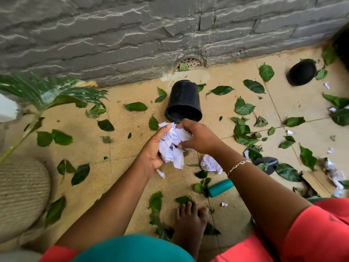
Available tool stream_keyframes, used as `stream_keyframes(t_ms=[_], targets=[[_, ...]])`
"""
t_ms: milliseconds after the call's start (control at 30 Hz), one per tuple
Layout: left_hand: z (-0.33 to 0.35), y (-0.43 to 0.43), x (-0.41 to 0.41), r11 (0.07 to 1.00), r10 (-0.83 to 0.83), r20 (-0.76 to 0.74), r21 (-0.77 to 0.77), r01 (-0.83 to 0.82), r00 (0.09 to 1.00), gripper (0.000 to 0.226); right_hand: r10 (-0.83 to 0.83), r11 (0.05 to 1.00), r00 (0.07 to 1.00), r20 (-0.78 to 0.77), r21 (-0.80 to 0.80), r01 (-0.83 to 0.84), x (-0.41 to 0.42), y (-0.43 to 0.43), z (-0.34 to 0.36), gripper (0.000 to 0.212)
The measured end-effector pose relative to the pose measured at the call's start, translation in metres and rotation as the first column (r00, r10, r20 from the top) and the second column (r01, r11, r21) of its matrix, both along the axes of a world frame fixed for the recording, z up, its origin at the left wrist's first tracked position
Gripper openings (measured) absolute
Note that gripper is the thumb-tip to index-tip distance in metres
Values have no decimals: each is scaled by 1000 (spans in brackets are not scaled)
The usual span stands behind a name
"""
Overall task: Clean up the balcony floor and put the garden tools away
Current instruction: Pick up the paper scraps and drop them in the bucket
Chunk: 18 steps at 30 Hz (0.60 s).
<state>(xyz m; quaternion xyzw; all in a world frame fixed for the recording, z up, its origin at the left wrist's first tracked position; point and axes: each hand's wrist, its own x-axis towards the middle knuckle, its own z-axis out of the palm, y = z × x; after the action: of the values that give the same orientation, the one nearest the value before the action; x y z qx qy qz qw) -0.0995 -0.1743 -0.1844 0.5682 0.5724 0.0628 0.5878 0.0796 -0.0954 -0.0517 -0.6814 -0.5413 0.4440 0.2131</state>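
The fingers (167, 129) of the left hand (154, 148) curl around a crumpled wad of white paper (172, 146), clamped on it from the left. The right hand (200, 138) pinches the same wad from the other side, its fingers closed on the upper edge. The paper looks thin, creased and light.

Just beyond the hands a black plastic pot (183, 100) lies tipped on its side, mouth toward the hands; a second one (301, 73) lies well apart to the right.

Little looks done. Another paper ball (210, 164) lies beside the right wrist, scraps are scattered about, and glossy green leaves (254, 86) litter the sandy, matt floor (122, 152) tiles. A teal handle (221, 187), likely a tool, still lies on the floor under the right forearm.
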Motion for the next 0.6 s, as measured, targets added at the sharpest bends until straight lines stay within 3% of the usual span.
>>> stream_keyframes(t_ms=[33, 67, 100, 133, 167, 200, 233, 267, 300, 333, 400, 433, 467, 600], targets=[[53, 55, 9, 970, 57, 218, -243, -3, 974, 30, 21, 999, 999, -43, -45, -23, 1, -1, -1, 51], [91, 104, 21, 949, 104, 327, -314, 5, 939, 24, 46, 994, 993, -106, -95, -56, 3, -3, -1, 53], [117, 123, 31, 880, 233, 473, -475, 23, 850, 23, 62, 987, 981, -183, -137, -88, 6, -4, -1, 54], [116, 120, 36, 879, 288, 568, -476, 23, 771, 24, 57, 982, 966, -252, -162, -100, 11, -5, 0, 51], [97, 121, 37, 932, 221, 547, -361, -11, 807, 26, 40, 981, 955, -293, -171, -93, 16, -6, -1, 46], [72, 134, 26, 933, 226, 440, -353, -64, 869, 28, 30, 983, 962, -273, -166, -77, 22, -7, -3, 41], [36, 83, -1, 944, 205, 303, -312, -106, 931, 32, 47, 985, 985, -165, -158, -73, 27, -9, -7, 39], [9, 41, -10, 982, 39, 141, -186, -12, 989, 39, 110, 980, 994, 15, -166, -106, 32, -12, -13, 40], [-17, -12, -13, 996, -52, -33, -77, 49, 998, 44, 197, 965, 962, 191, -209, -156, 35, -15, -21, 44], [-21, -53, -10, 992, -105, -137, -85, 94, 985, 45, 285, 940, 906, 314, -277, -200, 36, -21, -29, 51], [1, -67, -3, 984, -158, -207, -109, 138, 966, 46, 398, 890, 823, 405, -390, -239, 32, -33, -45, 69], [4, -49, -4, 994, -104, -229, -64, 92, 968, 47, 415, 880, 805, 423, -411, -238, 29, -39, -51, 74], [7, -48, 1, 980, -192, -292, -101, 169, 937, 48, 419, 880, 792, 444, -412, -234, 26, -43, -55, 76], [-39, -67, -9, 993, -119, -229, -30, 115, 966, 69, 369, 921, 754, 544, -322, -218, 12, -50, -62, 47]])
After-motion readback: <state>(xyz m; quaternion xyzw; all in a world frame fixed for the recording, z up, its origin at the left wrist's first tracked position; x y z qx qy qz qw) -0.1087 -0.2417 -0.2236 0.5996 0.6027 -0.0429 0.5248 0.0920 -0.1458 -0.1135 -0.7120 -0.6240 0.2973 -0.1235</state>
